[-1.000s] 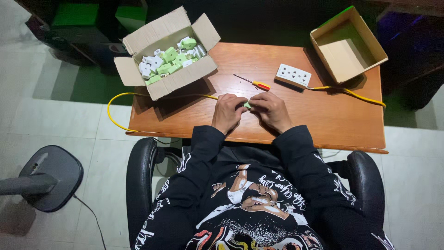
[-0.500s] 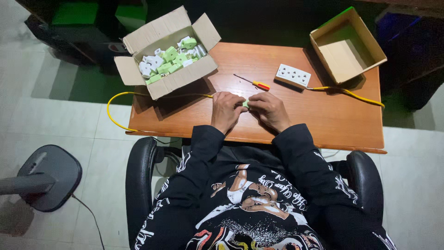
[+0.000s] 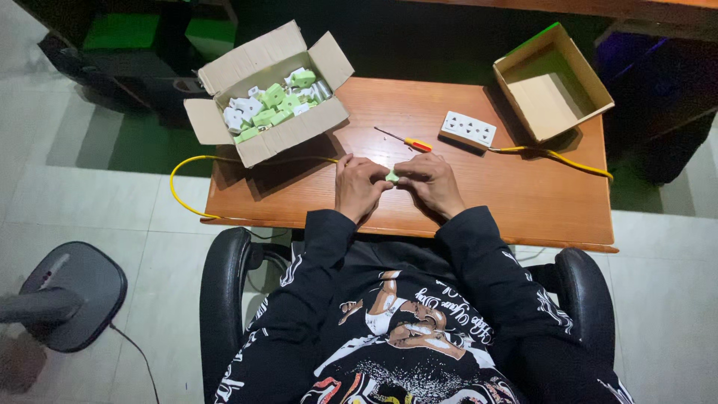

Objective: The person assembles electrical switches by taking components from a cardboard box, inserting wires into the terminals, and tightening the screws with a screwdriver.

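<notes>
Fingers of both hands are meeting over a small pale green plug part [image 3: 392, 176], which is sitting low over the near middle of the wooden surface [image 3: 523, 202]. The left hand [image 3: 359, 187] is curling its grip around the piece from one side, while the right hand [image 3: 434, 183] is pinching it from the other; most of the part is hiding under the fingertips. A yellow cable [image 3: 183, 198] is running from the left hand out past the surface's edge and looping back. Beyond the hands, a red-handled screwdriver [image 3: 407, 141] and a white socket strip [image 3: 469, 129] are lying apart. An open carton of green and white parts [image 3: 273, 105] is standing at the far left, an empty box [image 3: 550, 86] at the far right.

Since the piece is so small and held only by fingertips, uneven pressure could probably be popping it loose, and a tug from the hanging cable loop might be dragging it off line.
</notes>
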